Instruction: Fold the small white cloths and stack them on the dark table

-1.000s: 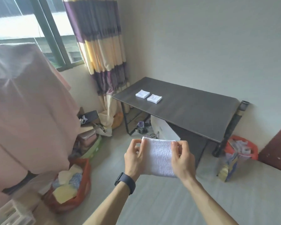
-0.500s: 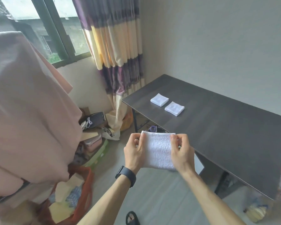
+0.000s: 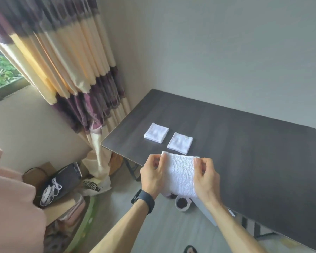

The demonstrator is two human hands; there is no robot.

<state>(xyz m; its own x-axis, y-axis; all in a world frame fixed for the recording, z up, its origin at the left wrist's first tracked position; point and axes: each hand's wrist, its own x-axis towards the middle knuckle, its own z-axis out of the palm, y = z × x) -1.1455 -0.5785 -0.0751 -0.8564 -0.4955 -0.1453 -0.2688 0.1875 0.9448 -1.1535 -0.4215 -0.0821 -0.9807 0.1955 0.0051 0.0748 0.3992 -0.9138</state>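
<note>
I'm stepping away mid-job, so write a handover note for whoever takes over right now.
Left hand pinches the white cloth at its upper left corner; right hand at its upper right.
It hangs at the near edge of the dark table.
Done: left folded cloth and right folded cloth lie side by side on it, apart, unstacked.
Left: finish folding the held cloth, then stack all three.

Two folded cloths [image 3: 168, 140] side by side on table [image 3: 244, 143], held cloth [image 3: 180, 174] before them

Left hand [image 3: 152, 175] and right hand [image 3: 206, 177] pinch white cloth [image 3: 180, 174] by its top corners; it hangs between the fingers. First folded cloth [image 3: 180, 142] sits just beyond the fingertips, second folded cloth [image 3: 156, 132] farther past the left fingers. They don't touch, both on dark table [image 3: 244, 143].
</note>
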